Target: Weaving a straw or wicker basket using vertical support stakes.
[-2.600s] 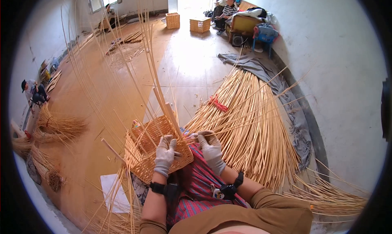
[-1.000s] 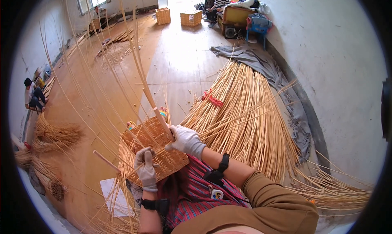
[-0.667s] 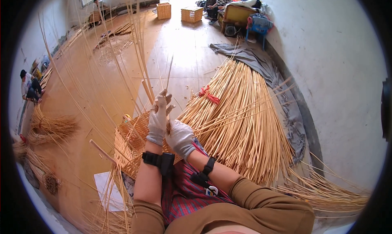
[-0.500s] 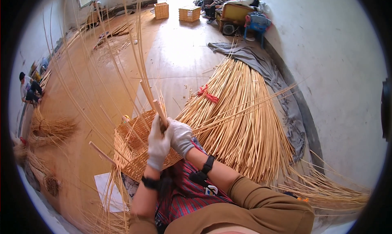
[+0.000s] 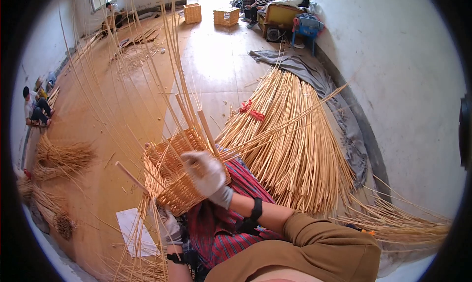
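Observation:
A half-woven wicker basket (image 5: 167, 164) rests at my lap on red striped cloth (image 5: 246, 178), with long thin stakes rising from it and thicker sticks (image 5: 206, 126) at its corners. My gloved right hand (image 5: 202, 173) is over the basket's near right side, blurred by motion, so whether its fingers hold anything is unclear. My gloved left hand (image 5: 169, 225) is low at the basket's near left corner, among hanging strands (image 5: 147, 218); its fingers are partly hidden behind them.
A large fanned pile of rattan canes (image 5: 290, 149) lies right, on grey cloth (image 5: 314, 70). Loose bundles (image 5: 61, 156) and white paper (image 5: 132, 233) lie left. Two baskets (image 5: 226, 16) stand farther back. Other people sit left (image 5: 37, 107), back left (image 5: 110, 16) and by a sofa (image 5: 260, 4).
My left hand has dropped from the upright sticks to the basket's lower left corner. My right hand has moved down and left from the sticks, across the basket.

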`<state>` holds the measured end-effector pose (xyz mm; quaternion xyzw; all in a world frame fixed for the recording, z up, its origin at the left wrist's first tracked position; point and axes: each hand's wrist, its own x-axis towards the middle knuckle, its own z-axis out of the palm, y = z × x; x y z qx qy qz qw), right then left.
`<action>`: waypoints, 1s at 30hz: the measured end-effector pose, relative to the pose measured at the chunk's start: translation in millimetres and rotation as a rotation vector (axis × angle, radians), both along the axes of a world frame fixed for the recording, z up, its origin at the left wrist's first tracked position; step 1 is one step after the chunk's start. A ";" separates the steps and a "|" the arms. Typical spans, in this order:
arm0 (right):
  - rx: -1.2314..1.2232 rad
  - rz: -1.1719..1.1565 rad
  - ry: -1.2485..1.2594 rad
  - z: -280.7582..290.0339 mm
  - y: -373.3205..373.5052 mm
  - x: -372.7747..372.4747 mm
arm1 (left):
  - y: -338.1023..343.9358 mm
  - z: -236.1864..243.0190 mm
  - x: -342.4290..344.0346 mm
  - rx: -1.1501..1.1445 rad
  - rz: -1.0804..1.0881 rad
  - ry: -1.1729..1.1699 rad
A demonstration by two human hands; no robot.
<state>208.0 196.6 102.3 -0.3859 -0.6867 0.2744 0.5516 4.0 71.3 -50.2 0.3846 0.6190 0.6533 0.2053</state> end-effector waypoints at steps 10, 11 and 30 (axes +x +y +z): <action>-1.032 0.190 -0.165 -37.1 23.4 -161.7 | -36.9 43.8 -11.0 -0.267 -0.074 0.306; -0.901 0.238 0.075 -67.1 51.4 -157.5 | -16.6 48.9 -3.5 -0.230 -0.134 0.284; -0.493 0.152 0.509 -69.1 26.6 -162.0 | -10.3 50.6 -14.1 -0.367 0.088 0.728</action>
